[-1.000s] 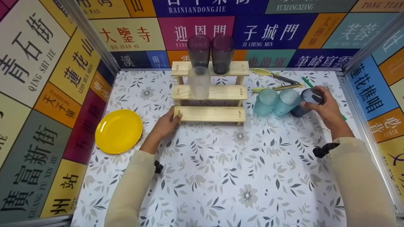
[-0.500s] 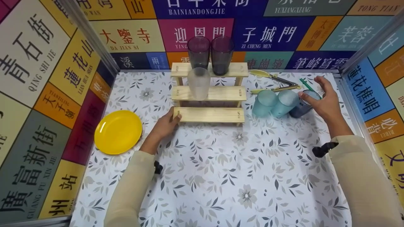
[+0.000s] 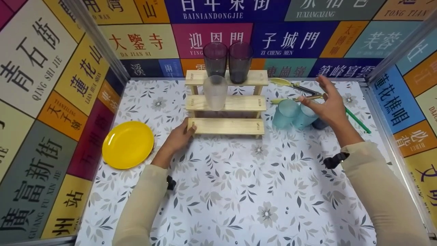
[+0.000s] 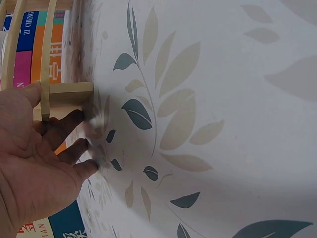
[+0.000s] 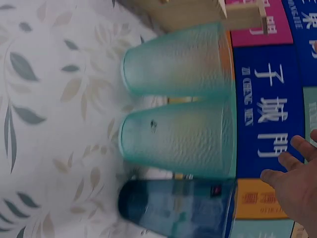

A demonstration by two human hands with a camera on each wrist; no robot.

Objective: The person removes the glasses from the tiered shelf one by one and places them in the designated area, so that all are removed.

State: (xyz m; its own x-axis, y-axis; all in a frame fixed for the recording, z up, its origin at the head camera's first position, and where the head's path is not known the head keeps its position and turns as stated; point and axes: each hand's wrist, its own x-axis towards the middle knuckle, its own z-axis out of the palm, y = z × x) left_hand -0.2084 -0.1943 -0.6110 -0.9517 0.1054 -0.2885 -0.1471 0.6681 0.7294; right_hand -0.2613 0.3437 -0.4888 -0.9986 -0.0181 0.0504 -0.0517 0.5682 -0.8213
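My left hand pinches the left end of the lowest shelf of a three-step wooden rack, thumb on top and fingers below. A frosted clear cup stands on the middle step. Two dark purple cups are side by side on the top step. Right of the rack, two teal cups and a dark blue cup stand in a row on the table. Over these hovers my right hand, fingers spread and holding nothing. In the head view it hides most of the blue cup.
A yellow plate lies on the left of the floral tabletop. Behind the teal cups are yellow-tipped tongs. A thin green stick lies to the right. Sign-covered walls enclose the back and sides.
My right hand, earlier around the dark blue cup's rim, has loosened its fingers, come off and moved left over the teal cups. My left hand and the rack have stayed put.
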